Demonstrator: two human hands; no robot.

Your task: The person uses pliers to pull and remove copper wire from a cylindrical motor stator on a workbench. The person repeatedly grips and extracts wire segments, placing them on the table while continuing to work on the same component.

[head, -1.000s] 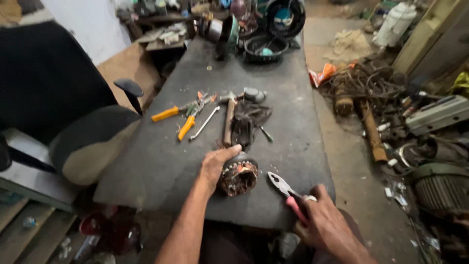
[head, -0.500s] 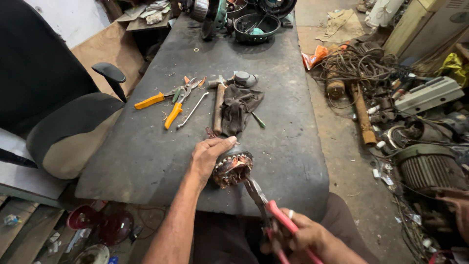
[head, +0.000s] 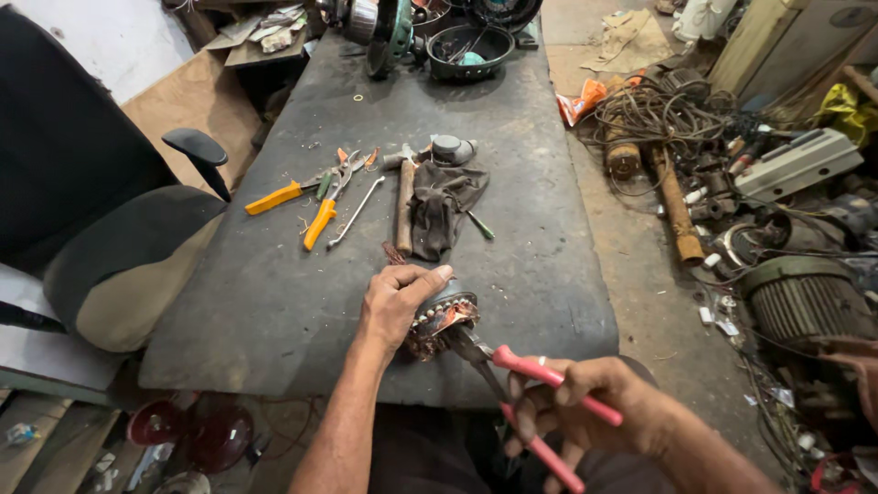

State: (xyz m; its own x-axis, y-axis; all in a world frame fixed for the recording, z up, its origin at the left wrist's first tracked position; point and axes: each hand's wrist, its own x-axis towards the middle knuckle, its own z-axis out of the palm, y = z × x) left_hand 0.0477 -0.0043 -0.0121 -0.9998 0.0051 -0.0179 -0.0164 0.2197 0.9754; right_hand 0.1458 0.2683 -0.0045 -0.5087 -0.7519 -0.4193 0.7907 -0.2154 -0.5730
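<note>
My left hand [head: 395, 304] grips a round motor stator [head: 444, 316] with copper windings, holding it on its side near the front edge of the dark workbench [head: 274, 302]. My right hand [head: 594, 402] holds red-handled pliers [head: 530, 389]. The pliers' jaws reach into the copper windings at the stator's open face. Both hands sit close to my body at the bench's near end.
Further up the bench lie orange-handled screwdrivers [head: 320, 222], a wrench [head: 357, 212], a wooden-handled hammer [head: 405, 192] and a dark rag [head: 439, 206]. A black bowl [head: 471, 46] stands at the far end. An office chair [head: 110, 238] is left; wire coils and motor parts [head: 805, 302] litter the floor right.
My right hand brought the pliers up from the bench's front corner to the stator. The jaws now bite into the windings. My left hand kept hold of the stator.
</note>
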